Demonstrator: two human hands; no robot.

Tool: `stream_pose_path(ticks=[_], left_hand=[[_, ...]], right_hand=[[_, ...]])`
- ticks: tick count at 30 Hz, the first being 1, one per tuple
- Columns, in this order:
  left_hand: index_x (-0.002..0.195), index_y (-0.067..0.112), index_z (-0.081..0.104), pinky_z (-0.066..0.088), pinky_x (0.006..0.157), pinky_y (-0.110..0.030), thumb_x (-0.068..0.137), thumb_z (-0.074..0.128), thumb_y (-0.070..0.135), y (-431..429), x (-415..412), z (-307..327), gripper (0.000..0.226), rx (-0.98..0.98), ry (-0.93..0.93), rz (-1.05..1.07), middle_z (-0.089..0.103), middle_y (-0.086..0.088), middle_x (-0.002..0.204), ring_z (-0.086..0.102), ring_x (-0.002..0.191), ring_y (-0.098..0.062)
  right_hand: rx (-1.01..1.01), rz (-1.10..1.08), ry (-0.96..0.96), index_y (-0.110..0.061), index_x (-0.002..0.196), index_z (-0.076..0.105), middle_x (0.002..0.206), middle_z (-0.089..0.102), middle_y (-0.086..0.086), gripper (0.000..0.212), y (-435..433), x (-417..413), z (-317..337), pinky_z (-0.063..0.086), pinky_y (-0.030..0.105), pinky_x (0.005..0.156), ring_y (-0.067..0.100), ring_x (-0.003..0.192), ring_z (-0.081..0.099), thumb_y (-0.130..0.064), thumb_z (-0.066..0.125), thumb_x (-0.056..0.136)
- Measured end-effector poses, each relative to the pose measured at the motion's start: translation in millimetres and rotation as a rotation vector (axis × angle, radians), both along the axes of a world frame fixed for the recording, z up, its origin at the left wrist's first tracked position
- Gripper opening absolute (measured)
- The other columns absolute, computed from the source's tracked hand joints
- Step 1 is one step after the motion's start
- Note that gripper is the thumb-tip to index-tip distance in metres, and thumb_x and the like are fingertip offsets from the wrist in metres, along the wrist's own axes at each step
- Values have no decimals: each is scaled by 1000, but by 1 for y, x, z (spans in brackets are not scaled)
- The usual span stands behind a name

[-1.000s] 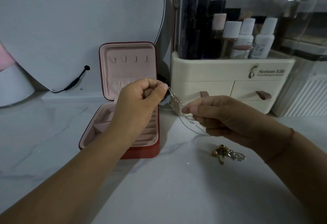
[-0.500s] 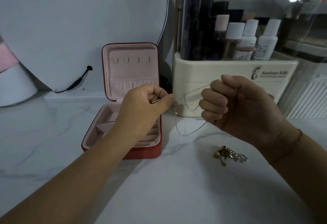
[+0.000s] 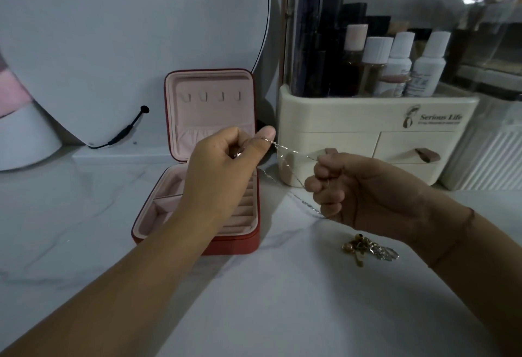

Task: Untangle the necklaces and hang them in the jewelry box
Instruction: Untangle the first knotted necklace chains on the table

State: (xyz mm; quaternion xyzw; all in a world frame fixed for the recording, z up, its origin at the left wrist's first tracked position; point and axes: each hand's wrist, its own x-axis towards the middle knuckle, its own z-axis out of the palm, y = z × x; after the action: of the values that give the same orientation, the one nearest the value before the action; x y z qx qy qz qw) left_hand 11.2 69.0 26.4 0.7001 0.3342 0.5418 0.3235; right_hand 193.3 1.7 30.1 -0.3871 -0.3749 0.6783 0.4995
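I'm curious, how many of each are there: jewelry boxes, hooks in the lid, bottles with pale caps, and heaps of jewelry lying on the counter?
Jewelry box: 1
Lid hooks: 4
Pale-capped bottles: 4
Jewelry heap: 1
Total: 10

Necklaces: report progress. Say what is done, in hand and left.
Done: the jewelry box stands open, but its lid hooks are all bare, so nothing is hung. In hand: the left hand and right hand pinch a thin silver chain stretched between them, loops hanging below. Left: hanging this chain, then the tangled pile on the table.
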Motion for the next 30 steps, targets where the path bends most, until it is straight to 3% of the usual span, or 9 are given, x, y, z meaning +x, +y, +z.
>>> stream_pose_path(ticks=[3, 6, 12, 15, 18, 20, 23, 26, 30], left_hand=[[60, 5, 44, 31, 48, -14, 74, 56, 56, -4, 0, 4, 54, -71, 36, -63, 30, 10, 44, 30, 42, -5], [54, 19, 37, 29, 49, -19, 67, 54, 63, -7, -1, 7, 49, -147, 54, -135, 28, 12, 46, 29, 42, -5], [59, 29, 46, 30, 49, -16, 60, 52, 68, -8, 2, 9, 39, -200, 140, -279, 37, 16, 46, 35, 42, -1], [77, 24, 50, 33, 50, -15, 50, 62, 78, -3, 6, 4, 61, -199, 187, -313, 40, 17, 49, 35, 47, 0], [86, 36, 47, 35, 52, -18, 29, 65, 87, 1, 8, -2, 79, -158, 246, -378, 42, 12, 66, 37, 57, -2], [93, 38, 43, 35, 54, -14, 33, 72, 79, -3, 7, -1, 78, -127, 289, -417, 40, 12, 72, 39, 58, 3], [104, 34, 39, 41, 59, -9, 43, 81, 54, -13, 4, 1, 76, -44, 379, -426, 47, 14, 81, 49, 66, 10], [111, 31, 37, 49, 69, -15, 49, 86, 44, -18, 4, -4, 80, -10, 413, -464, 53, 8, 99, 57, 85, 1], [115, 33, 38, 48, 72, -16, 57, 89, 31, -19, 8, -12, 77, 103, 475, -452, 41, 9, 106, 50, 93, -5]], right_hand=[[-10, 11, -66, -12, 74, 59, 78, 58, 7, 11, 1, 0, -5, 47, 22, 56, 11, 57, 52, -20, 63, 79], [20, -23, -211, -11, 79, 61, 83, 62, 5, 11, 1, -1, -6, 49, 23, 65, 12, 66, 59, -22, 62, 80], [172, 16, -513, -6, 99, 64, 98, 71, 3, 31, -1, -4, -6, 47, 29, 86, 13, 92, 66, -29, 59, 79], [274, 4, -676, -8, 105, 67, 102, 71, -1, 35, -4, -10, -7, 44, 32, 95, 13, 102, 64, -28, 59, 77], [354, -10, -629, -8, 97, 69, 93, 70, -4, 31, -6, -14, -5, 48, 29, 89, 13, 94, 64, -30, 66, 75], [361, -37, -539, -7, 92, 69, 85, 68, -4, 21, -7, -14, -2, 50, 22, 78, 11, 84, 63, -23, 68, 78], [307, -28, -487, -4, 96, 69, 84, 68, 3, 29, -6, -14, -3, 50, 23, 73, 14, 79, 61, -27, 57, 83], [255, -20, -547, -2, 94, 67, 84, 67, 7, 35, -2, -16, -8, 49, 27, 73, 16, 77, 59, -34, 58, 83], [201, -18, -501, 1, 100, 65, 85, 66, 10, 25, 2, -19, -17, 49, 27, 72, 17, 74, 59, -18, 63, 84]])
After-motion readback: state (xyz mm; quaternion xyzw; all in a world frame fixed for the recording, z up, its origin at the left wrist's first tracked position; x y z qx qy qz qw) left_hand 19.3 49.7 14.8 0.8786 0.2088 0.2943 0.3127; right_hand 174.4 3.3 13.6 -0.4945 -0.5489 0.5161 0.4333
